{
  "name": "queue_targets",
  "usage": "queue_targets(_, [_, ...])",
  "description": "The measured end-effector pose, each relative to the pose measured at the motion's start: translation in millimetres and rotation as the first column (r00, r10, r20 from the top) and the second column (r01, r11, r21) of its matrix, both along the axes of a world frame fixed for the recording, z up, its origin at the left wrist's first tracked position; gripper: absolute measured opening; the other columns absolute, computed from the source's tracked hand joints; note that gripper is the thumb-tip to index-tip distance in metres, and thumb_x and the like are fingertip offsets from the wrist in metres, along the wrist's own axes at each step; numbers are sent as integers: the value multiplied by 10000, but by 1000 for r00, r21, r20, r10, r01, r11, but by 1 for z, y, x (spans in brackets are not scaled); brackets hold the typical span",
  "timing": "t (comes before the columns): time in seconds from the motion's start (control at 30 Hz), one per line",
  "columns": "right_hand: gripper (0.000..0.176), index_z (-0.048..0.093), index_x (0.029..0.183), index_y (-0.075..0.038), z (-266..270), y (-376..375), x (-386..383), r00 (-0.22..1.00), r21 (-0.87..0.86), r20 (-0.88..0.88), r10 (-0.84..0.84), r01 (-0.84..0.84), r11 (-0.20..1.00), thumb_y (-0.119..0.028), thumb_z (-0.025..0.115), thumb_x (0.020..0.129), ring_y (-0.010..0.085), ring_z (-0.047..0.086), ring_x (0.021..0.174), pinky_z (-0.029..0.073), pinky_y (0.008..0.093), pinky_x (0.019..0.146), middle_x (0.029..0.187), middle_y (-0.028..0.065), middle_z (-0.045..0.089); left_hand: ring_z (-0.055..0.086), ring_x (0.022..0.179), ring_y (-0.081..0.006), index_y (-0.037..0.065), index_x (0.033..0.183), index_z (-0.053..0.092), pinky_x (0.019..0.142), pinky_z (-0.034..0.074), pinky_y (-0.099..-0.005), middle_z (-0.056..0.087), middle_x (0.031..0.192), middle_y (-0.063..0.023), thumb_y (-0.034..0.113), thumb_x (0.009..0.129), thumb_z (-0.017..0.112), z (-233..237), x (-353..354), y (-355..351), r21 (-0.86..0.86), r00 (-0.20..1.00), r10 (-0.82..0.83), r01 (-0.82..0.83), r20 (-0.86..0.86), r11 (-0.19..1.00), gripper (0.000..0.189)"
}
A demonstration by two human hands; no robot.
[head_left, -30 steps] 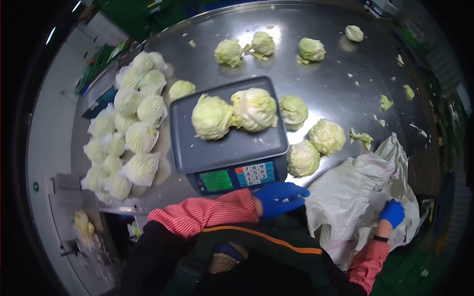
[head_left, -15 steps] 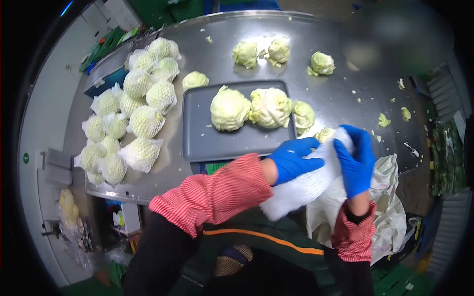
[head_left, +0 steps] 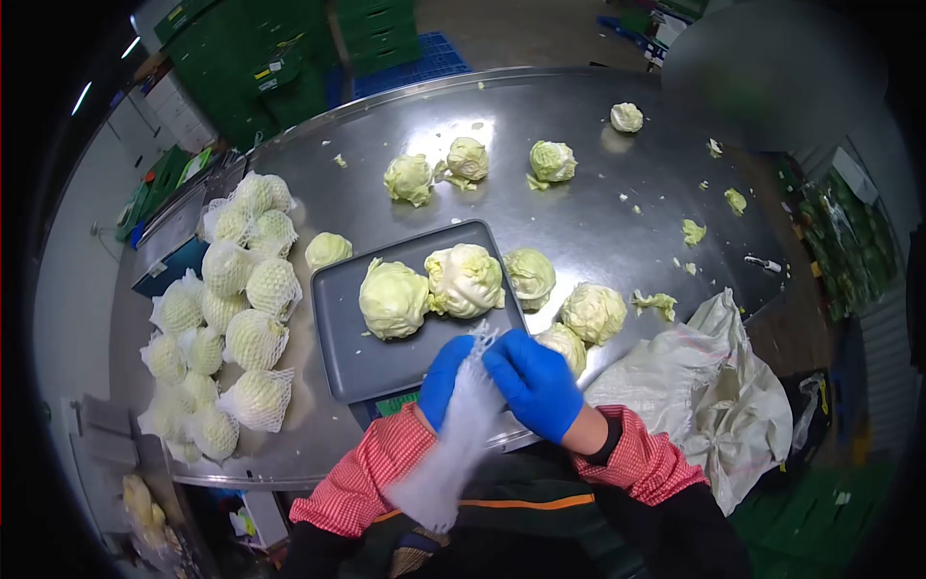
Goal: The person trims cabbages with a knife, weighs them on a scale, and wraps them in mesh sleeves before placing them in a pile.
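A white foam mesh sleeve (head_left: 449, 449) hangs between my hands, its top end bunched and its lower end blurred. My left hand (head_left: 446, 379), in a blue glove, is closed on its upper left side. My gloved right hand (head_left: 540, 388) pinches the sleeve near its top from the right. Just beyond them is a grey tray (head_left: 347, 372) bearing a pale green cabbage (head_left: 394, 299) and a second, whiter cabbage (head_left: 465, 280), which touch. Right of the tray sit a cabbage (head_left: 530, 278), a larger one (head_left: 593, 314), and another (head_left: 563, 347) partly behind my right hand.
Several net-wrapped cabbages (head_left: 258, 338) are piled on the left of the metal table (head_left: 318, 207). Bare cabbages (head_left: 552, 162) and leaf scraps (head_left: 694, 232) lie at the back and right. A crumpled white sack (head_left: 699, 376) drapes at the right front. Green crates (head_left: 256, 58) stand behind.
Both hands have moved left with the foam mesh sleeve, from beside the sack to the tray's front edge. The head view has shifted, showing more of the table's far side.
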State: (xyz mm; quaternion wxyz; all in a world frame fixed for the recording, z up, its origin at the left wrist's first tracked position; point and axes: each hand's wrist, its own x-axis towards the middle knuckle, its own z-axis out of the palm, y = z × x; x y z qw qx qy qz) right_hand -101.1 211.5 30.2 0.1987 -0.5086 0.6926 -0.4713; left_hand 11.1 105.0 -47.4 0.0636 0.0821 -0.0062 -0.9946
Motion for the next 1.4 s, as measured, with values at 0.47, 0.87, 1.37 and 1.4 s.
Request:
queue_targets(0.47, [338, 613, 1079, 38, -38, 9, -64, 428, 165, 902, 64, -477, 863, -122, 625, 781, 136, 625, 840, 490, 271, 769, 945, 91, 664, 562, 1016, -234, 38, 1274, 463, 889, 446, -328, 566, 1165, -138, 225, 811, 699, 48, 82, -37, -693, 815, -136, 555, 563, 461, 552])
queue_targets(0.87, [508, 464, 1287, -73, -79, -137, -128, 996, 508, 30, 89, -92, 856, -433, 404, 933, 415, 583, 1002, 463, 421, 843, 1085, 258, 606, 580, 1011, -405, 9, 1189, 561, 886, 442, -439, 617, 1038, -267, 512, 935, 381, -24, 42, -190, -666, 492, 733, 743, 470, -71, 592])
queue_targets(1.37, [380, 427, 1306, 16, -55, -92, -58, 75, -253, 959, 274, -215, 943, -168, 394, 974, 257, 554, 1125, 463, 377, 961, 1270, 161, 528, 494, 1166, -235, 82, 1350, 382, 1013, 408, -361, 481, 1298, -125, 253, 955, 464, -17, 61, -101, -555, 909, 418, -356, -16, 752, 439])
queue_targets(1.4, [378, 421, 1309, 19, -59, -93, -57, -11, -288, 956, 292, -208, 935, -152, 391, 973, 256, 551, 1130, 460, 375, 964, 1276, 164, 523, 491, 1176, -234, 82, 1360, 369, 1024, 398, -365, 472, 1316, -127, 256, 963, 443, -17, 64, -96, -623, 909, 417, -318, 14, 714, 440])
